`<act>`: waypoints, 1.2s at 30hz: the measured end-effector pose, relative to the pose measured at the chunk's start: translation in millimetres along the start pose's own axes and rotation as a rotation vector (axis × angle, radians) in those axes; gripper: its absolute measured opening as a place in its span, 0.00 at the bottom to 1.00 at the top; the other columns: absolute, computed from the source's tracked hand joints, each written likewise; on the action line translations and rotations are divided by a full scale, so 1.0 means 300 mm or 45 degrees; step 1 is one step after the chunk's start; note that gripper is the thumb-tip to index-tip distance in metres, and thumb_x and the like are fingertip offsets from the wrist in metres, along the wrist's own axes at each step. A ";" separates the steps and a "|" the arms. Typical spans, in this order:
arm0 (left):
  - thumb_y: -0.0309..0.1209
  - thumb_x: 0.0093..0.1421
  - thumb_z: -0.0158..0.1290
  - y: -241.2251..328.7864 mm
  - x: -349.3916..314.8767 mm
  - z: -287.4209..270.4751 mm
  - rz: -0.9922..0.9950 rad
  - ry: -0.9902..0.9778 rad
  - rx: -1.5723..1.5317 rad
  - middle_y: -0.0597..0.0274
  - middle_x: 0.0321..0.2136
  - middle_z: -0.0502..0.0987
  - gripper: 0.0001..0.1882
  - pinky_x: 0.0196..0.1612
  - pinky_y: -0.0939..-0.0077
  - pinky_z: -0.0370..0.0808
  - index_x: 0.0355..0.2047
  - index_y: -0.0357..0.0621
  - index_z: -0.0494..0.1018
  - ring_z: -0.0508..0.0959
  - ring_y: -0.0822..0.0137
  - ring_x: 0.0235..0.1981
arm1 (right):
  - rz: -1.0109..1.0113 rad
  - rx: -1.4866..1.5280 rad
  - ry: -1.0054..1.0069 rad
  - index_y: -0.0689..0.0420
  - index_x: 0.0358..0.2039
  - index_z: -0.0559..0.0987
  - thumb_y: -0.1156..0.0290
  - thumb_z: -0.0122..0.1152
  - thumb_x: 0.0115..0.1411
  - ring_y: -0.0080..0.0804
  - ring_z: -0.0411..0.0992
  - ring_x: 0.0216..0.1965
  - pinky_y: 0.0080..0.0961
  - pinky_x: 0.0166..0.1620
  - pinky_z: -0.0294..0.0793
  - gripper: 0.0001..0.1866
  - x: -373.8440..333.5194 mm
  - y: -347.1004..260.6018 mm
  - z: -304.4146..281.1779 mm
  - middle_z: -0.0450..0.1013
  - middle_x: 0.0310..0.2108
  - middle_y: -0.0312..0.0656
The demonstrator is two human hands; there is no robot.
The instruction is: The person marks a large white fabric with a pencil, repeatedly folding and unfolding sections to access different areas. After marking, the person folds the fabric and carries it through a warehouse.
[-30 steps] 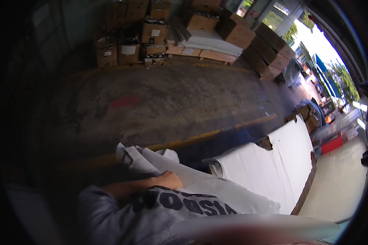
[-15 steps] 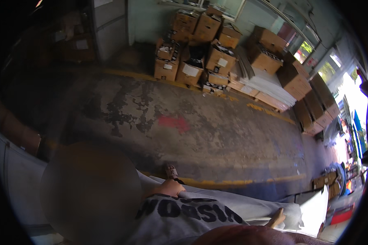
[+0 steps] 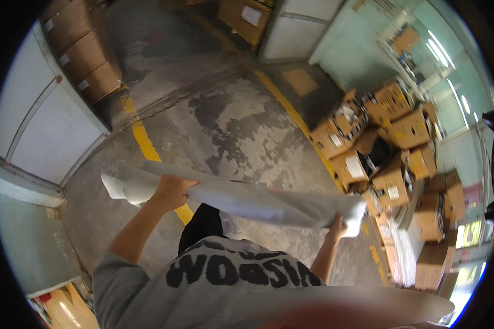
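A long, light grey sheet (image 3: 258, 204), loosely folded or rolled lengthwise, stretches across in front of my body; its exact material I cannot make out. My left hand (image 3: 173, 192) is closed on it near its left end, thumb lying along the top. Farther right, my right hand (image 3: 337, 225) grips it close to the right end, which is bright and droops a little. Both arms reach forward and hold the sheet off the floor.
Several open cardboard boxes (image 3: 389, 140) are piled along the right wall, beside a stack of white sheets (image 3: 403, 252). Yellow lines (image 3: 293, 109) run along the worn concrete floor (image 3: 225, 126). To the left stand a pale door panel (image 3: 66, 126) and stacked cartons (image 3: 90, 60).
My view has turned left, so the box pile now lies to the right. The sheet, low and partly out of view before, now spans the picture's middle, still in both hands.
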State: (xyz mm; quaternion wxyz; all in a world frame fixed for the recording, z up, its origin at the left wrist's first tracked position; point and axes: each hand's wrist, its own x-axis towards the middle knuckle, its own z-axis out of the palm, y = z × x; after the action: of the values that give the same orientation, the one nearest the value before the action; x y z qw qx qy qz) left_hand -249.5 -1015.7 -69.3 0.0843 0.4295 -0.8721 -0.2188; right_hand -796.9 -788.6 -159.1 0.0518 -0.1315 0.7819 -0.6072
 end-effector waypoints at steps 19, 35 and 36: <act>0.26 0.48 0.66 -0.780 1.513 -1.228 0.575 0.945 -0.533 0.62 0.45 0.84 0.26 0.45 0.67 0.81 0.51 0.50 0.81 0.85 0.58 0.43 | -2.207 0.325 -0.173 0.61 0.63 0.62 0.56 0.32 0.70 0.53 0.65 0.63 0.56 0.63 0.71 0.28 0.064 -1.977 2.510 0.64 0.59 0.63; 0.44 0.63 0.62 -2.415 2.019 -1.437 -1.074 0.958 -1.294 0.55 0.56 0.78 0.29 0.61 0.60 0.70 0.60 0.44 0.71 0.76 0.59 0.59 | -2.721 -1.608 -2.283 0.59 0.46 0.75 0.62 0.50 0.58 0.52 0.74 0.50 0.47 0.52 0.75 0.19 -0.530 -2.576 4.909 0.74 0.43 0.56; 0.44 0.63 0.61 -2.535 2.081 -1.471 -1.211 0.899 -1.302 0.55 0.56 0.78 0.28 0.60 0.60 0.71 0.60 0.44 0.72 0.76 0.60 0.59 | -2.688 -1.643 -2.309 0.58 0.45 0.75 0.63 0.51 0.57 0.52 0.75 0.49 0.47 0.51 0.76 0.18 -0.561 -2.591 5.041 0.74 0.42 0.55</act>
State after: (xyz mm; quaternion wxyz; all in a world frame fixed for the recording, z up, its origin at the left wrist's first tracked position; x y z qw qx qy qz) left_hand 54.7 -2050.0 -47.2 0.4413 0.7091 -0.3068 -0.4565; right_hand -160.4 -2335.9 187.3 -0.0090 -0.9231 0.1629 0.3483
